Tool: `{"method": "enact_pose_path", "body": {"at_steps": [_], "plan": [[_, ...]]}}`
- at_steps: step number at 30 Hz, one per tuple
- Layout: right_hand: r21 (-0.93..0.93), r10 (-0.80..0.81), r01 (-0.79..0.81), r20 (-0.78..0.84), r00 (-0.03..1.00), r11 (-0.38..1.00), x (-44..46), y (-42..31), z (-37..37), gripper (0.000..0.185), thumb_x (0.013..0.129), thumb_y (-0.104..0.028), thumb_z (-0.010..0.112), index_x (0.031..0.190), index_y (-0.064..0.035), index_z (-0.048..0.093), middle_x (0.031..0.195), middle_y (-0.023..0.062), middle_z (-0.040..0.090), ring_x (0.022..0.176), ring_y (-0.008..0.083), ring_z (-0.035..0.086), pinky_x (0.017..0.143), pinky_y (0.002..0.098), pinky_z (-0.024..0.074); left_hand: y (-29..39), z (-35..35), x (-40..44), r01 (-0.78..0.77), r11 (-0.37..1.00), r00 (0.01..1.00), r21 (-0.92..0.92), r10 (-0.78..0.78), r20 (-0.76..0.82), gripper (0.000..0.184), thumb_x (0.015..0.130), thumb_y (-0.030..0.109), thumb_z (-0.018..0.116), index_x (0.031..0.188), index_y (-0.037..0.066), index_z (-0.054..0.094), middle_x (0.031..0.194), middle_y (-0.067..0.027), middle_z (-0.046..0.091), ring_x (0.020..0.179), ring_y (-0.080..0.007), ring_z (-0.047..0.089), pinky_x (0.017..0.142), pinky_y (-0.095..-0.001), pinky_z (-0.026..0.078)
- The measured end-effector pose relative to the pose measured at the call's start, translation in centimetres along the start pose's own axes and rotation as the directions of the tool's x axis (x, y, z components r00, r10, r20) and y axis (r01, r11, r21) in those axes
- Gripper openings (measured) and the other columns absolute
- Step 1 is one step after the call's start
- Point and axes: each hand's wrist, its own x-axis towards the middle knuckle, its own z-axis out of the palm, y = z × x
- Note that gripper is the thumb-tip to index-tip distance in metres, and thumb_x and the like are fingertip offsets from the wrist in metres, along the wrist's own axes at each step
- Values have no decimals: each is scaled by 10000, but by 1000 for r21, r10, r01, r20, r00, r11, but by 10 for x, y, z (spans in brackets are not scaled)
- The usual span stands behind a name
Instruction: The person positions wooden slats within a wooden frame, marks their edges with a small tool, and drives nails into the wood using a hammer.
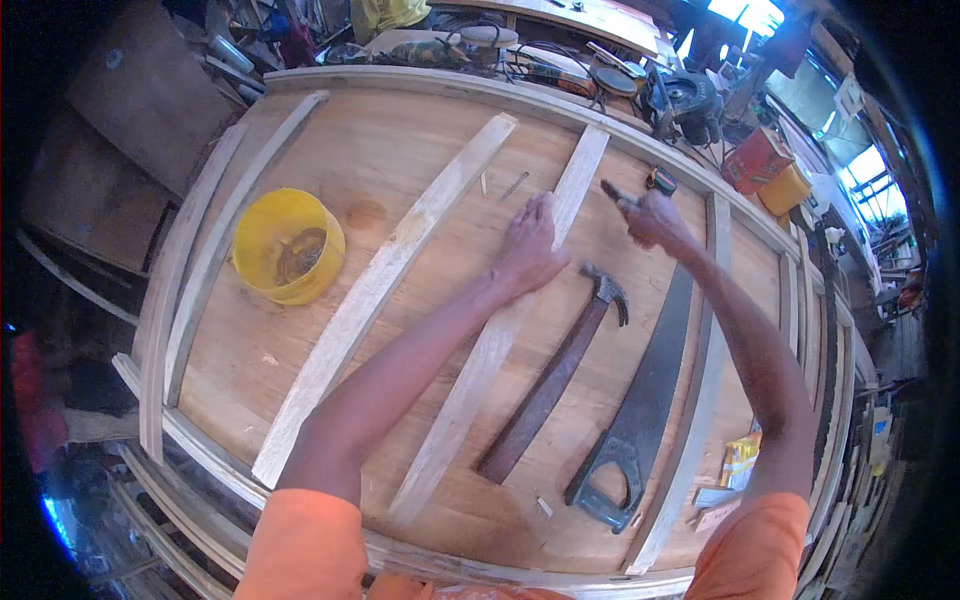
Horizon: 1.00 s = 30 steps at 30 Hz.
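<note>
My left hand [533, 247] is closed over the edges of a loose wooden strip [480, 365], which lies slanted across a plywood panel [400, 140]. To the right, my right hand [655, 222] is above the panel with a finger stretched out and nothing plainly in its grasp. A small dark tape measure [661, 181] is right beside its far side; whether they touch I cannot tell. Below my hands lie a claw hammer [556, 375] with a dark handle and a handsaw [645, 400]. A nail or thin metal pin [515, 185] rests left of the strip.
Another wooden strip [390, 275] lies on the panel, left of the held one. A yellow bucket [270, 215] stands further left. Wooden framing [690, 440] edges the panel. Power tools [690, 97] crowd the far side, near a red box [757, 160].
</note>
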Motion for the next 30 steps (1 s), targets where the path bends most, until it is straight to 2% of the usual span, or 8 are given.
{"method": "enact_pose_path", "body": {"at_steps": [4, 6, 8, 10, 12, 15, 23, 30], "plan": [[102, 71, -73, 22, 997, 992, -69, -19, -11, 547, 1009, -432, 625, 765, 54, 681, 648, 151, 690, 562, 290, 709, 584, 422, 588, 4, -27, 18, -99, 994, 983, -46, 90, -159, 746, 833, 140, 689, 1479, -93, 396, 1407, -340, 523, 1306, -490, 528, 1125, -503, 437], [131, 109, -114, 46, 993, 985, -82, -6, -6, 519, 1010, -420, 623, 818, 58, 682, 702, 180, 707, 622, 324, 728, 628, 431, 596, -14, -41, 37, 101, 977, 986, 188, -73, -151, 484, 901, 163, 655, 1332, -31, 554, 1263, -261, 622, 1207, -429, 602, 1080, -517, 465], [-401, -335, 196, -312, 889, 895, -85, 15, 7, 478, 985, -425, 655, 886, 42, 671, 853, 257, 720, 810, 407, 737, 730, 456, 599, -33, -38, 51, 79, 943, 997, 324, -73, -29, 408, 908, 153, 654, 1271, -20, 587, 1211, -245, 633, 1170, -410, 617, 1023, -507, 501], [-313, -427, 305, -483, 764, 899, -113, -6, 19, 457, 936, -415, 712, 932, 39, 652, 880, 277, 716, 870, 463, 712, 763, 519, 577, -53, -27, 70, 47, 887, 993, 459, -92, 77, 334, 915, 144, 653, 1211, -9, 620, 1160, -230, 644, 1132, -391, 632, 965, -498, 536], [-218, -196, 190, -4, 981, 957, -175, -47, 26, 557, 925, -458, 728, 1047, 67, 586, 842, 268, 700, 813, 473, 700, 730, 533, 565, -71, -9, 76, 117, 916, 993, 384, -106, -49, 150, 909, 100, 672, 1007, -12, 676, 1085, -270, 677, 1050, -453, 657, 889, -534, 534], [-158, -239, 251, 94, 966, 955, -213, -51, 46, 629, 890, -435, 777, 1095, 97, 510, 828, 304, 678, 815, 469, 704, 679, 503, 565, -61, -18, 95, 3, 823, 976, 568, -127, 179, 115, 902, 90, 676, 952, -12, 694, 970, -258, 706, 972, -452, 683, 855, -538, 544], [536, 95, -88, 15, 995, 839, -237, -31, 77, 729, 774, -486, 889, 1060, 88, 544, 786, 194, 682, 694, 342, 702, 641, 443, 551, -37, -22, 246, -176, 984, 983, 3, 175, 53, 228, 958, 232, 701, 1028, 17, 733, 862, -92, 729, 818, -144, 657, 769, -338, 534], [438, 95, -203, 256, 962, 876, -251, -57, 78, 566, 773, -408, 855, 846, 115, 650, 847, 306, 689, 862, 444, 716, 766, 521, 562, -56, 44, 325, -192, 892, 950, -410, 274, 152, 111, 880, 62, 734, 982, 35, 767, 861, -60, 762, 831, -147, 707, 786, -339, 555]]}}
